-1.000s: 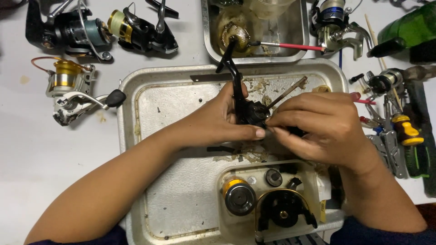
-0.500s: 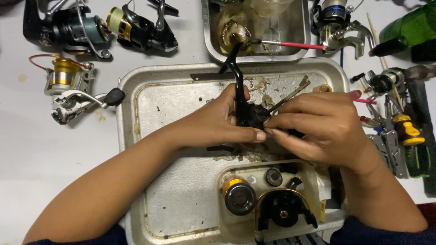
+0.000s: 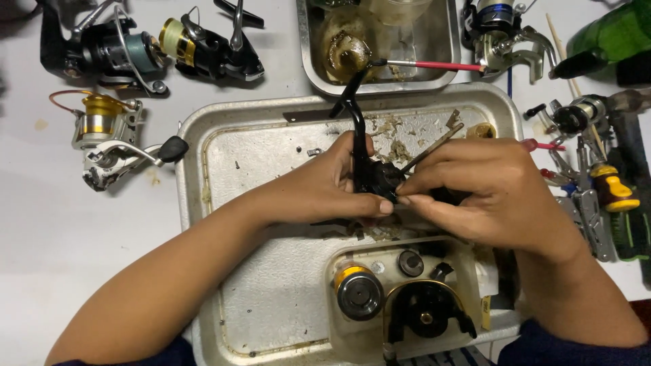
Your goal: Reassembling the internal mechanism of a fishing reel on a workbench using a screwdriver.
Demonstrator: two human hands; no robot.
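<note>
Both hands meet over the middle of the big metal tray (image 3: 224, 163), and the black reel body (image 3: 376, 177) sits right between them. The left hand (image 3: 325, 190) comes in from 8 o'clock and is closed on the reel body, thumb underneath, fingers curled over the top. The right hand (image 3: 485, 193) comes in from 4 o'clock, and its fingertips are pinched together on the right side of the same part (what they pinch is too small to see).

The reel's long black handle arm (image 3: 352, 102) points away from the hands toward 12 o'clock, up to the small steel tub (image 3: 447, 41). So the long line of the part runs from 6 to 12 o'clock, and the hands grip it from 9 and 3. A thin metal rod (image 3: 434, 146) sticks out toward 2 o'clock, just above the right fingers.

Both hands touch the part, so neither is nearer. At 6 o'clock, close below the hands, a clear box (image 3: 407, 298) holds more reel pieces.
</note>
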